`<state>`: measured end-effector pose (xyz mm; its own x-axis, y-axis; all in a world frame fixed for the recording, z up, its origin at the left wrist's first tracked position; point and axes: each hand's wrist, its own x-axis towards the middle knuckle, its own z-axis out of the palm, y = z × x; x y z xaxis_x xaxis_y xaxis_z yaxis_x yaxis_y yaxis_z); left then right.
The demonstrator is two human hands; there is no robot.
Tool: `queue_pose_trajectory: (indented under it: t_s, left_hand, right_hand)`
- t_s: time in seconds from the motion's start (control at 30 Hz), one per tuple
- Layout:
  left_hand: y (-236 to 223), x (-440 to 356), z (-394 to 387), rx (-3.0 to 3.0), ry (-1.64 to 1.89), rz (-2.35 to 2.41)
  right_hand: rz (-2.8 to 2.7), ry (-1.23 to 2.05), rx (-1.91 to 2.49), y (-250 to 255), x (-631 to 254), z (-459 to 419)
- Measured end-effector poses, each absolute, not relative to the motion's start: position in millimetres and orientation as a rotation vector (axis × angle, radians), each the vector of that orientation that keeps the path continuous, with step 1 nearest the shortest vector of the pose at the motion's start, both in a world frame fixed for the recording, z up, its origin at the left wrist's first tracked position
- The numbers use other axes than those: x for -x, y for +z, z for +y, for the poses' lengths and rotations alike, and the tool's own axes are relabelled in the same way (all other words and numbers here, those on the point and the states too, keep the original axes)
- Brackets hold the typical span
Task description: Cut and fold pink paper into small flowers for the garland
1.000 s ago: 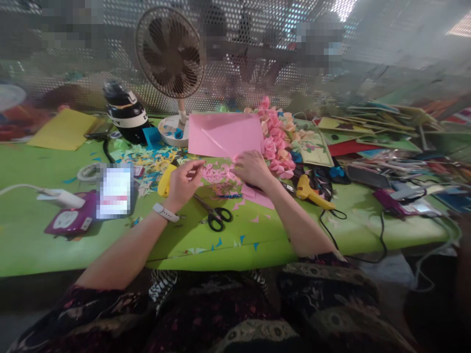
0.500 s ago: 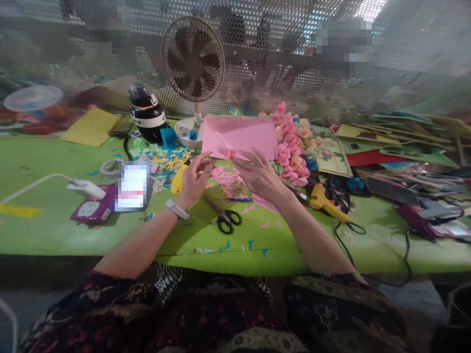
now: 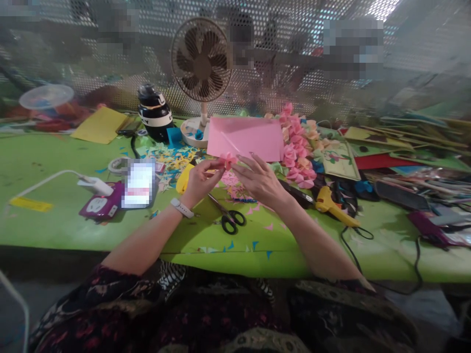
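Note:
A small pink paper flower (image 3: pixel 228 160) is between my two hands above the table, in front of the pink paper sheet. My left hand (image 3: pixel 204 180), with a pale band on its wrist, pinches the flower's left side between thumb and fingertips. From the right, my right hand (image 3: pixel 259 180) holds it with the lower fingertips, while its upper fingers stretch out loosely. The right thumb is hidden. Beneath the hands lie pink paper scraps (image 3: pixel 231 180). Black-handled scissors (image 3: pixel 231 220) rest on the table just nearer to me.
Behind are the pink sheet (image 3: pixel 246 137), a fan (image 3: pixel 202 63) and a dark bottle (image 3: pixel 154 115). Many paper flowers (image 3: pixel 296 142) are heaped at right, near a yellow glue gun (image 3: pixel 333 208). Left stand a lit phone (image 3: pixel 139 184) and a purple power strip (image 3: pixel 101 208).
My left hand has moved in to the flower and now pinches it; before, its fingers were apart from it. The whole view has shifted slightly.

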<state>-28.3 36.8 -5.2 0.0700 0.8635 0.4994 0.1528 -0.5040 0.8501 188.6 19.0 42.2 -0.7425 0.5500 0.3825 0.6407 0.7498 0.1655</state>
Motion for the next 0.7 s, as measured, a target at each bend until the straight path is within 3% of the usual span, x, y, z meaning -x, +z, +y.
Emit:
queue_pose_trajectory:
  t_s: [0.3,0.7]
  left_hand:
    - [-10.1,35.1,46.9,-1.823,1.528,1.191]
    - [-29.3,34.9,52.7,-2.417,0.967,1.232]
  right_hand:
    - [-2.494,-0.218,1.001,40.5,-194.6,26.7]
    - [-2.224,0.116,1.124,66.1,-212.4,9.0]
